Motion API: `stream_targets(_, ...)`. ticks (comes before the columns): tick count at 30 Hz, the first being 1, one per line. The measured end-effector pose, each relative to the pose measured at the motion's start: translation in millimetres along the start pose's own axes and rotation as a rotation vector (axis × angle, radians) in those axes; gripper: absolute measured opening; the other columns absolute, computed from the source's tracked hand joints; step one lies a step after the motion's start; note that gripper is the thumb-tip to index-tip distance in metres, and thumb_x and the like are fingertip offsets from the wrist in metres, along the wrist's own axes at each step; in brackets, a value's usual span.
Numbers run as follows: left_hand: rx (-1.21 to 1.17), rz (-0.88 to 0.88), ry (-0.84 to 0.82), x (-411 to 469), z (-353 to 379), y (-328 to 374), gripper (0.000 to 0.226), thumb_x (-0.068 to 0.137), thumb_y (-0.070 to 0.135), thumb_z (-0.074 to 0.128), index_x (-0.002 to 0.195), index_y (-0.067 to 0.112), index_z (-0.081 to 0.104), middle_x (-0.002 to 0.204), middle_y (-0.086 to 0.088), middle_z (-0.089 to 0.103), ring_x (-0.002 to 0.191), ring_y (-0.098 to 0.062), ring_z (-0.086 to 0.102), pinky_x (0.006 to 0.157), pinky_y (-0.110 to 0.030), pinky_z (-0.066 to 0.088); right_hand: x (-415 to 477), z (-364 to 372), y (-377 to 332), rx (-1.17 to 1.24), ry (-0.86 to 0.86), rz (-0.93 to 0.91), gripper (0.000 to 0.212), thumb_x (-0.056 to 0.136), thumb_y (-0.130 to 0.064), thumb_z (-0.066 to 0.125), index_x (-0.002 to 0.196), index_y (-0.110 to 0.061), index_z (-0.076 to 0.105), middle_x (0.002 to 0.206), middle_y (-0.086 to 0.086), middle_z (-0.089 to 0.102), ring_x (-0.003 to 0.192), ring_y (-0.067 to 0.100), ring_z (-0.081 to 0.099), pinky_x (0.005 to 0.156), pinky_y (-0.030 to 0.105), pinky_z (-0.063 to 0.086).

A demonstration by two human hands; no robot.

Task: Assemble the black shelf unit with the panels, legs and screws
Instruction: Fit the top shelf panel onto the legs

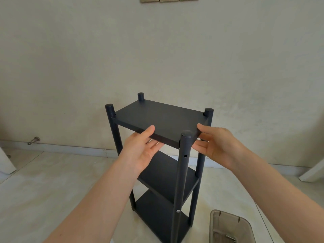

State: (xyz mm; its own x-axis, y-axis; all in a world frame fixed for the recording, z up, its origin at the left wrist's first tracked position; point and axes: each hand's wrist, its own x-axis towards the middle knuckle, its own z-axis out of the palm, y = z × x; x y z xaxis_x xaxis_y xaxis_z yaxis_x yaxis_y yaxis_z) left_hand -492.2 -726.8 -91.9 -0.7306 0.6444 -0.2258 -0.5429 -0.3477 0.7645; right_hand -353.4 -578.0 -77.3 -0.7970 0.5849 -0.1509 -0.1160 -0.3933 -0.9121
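The black shelf unit (163, 155) stands upright on the floor with three panels between round legs. Its top panel (159, 118) sits just below the leg tops. My left hand (142, 148) holds the near long edge of the top panel, thumb on top and fingers underneath. My right hand (213, 144) pinches the panel's right near corner beside the near leg (182, 172), thumb above and fingers below. That leg shows an open hole under the top panel and a light screw head (178, 211) lower down.
A translucent grey plastic box (229, 227) lies on the tiled floor at the bottom right. A metal door stop (34, 140) sticks out of the wall at the left. White furniture edges stand at the far left (5, 163) and far right (313, 171).
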Motion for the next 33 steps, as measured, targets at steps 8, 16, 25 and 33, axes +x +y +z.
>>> stream_targets(8,0.040,0.014,-0.027,1.3,-5.0,-0.3,0.021,0.094,0.009,0.064,0.115,0.012,0.062,0.113,-0.012,0.073,0.098,-0.029,0.073,0.077,-0.041,0.060,4.1,0.1,-2.4,-0.050,-0.018,0.019,0.026,0.100,-0.006,0.050,0.122,0.005,0.058,0.108,0.021,0.072,0.090,0.036,0.073,0.064,0.036,0.061)
stream_targets(16,0.132,-0.030,-0.146,-4.7,8.0,-19.3,0.029,0.094,0.014,0.065,0.122,0.013,0.059,0.101,-0.007,0.077,0.087,-0.023,0.076,0.064,-0.034,0.062,2.6,-7.3,-8.0,-0.169,0.069,0.042,0.024,0.090,-0.019,0.069,0.109,-0.005,0.068,0.086,0.010,0.075,0.077,0.027,0.074,0.063,0.031,0.060)
stream_targets(25,0.296,-0.061,-0.204,-5.1,5.8,-6.8,0.023,0.098,0.012,0.059,0.120,0.006,0.060,0.109,-0.014,0.075,0.098,-0.028,0.074,0.077,-0.038,0.063,14.4,-19.8,-12.4,-0.435,0.261,-0.089,0.054,0.084,-0.034,0.075,0.128,-0.012,0.054,0.117,0.006,0.060,0.105,0.023,0.060,0.086,0.036,0.052)
stream_targets(33,0.335,-0.051,-0.173,-0.3,-4.8,6.6,0.004,0.096,0.007,0.057,0.099,0.006,0.059,0.084,-0.009,0.073,0.084,-0.025,0.075,0.078,-0.043,0.061,6.8,-19.8,-12.7,-0.553,0.053,-0.138,0.040,0.086,-0.031,0.072,0.121,-0.041,0.057,0.112,-0.012,0.067,0.113,0.018,0.060,0.105,0.054,0.042)
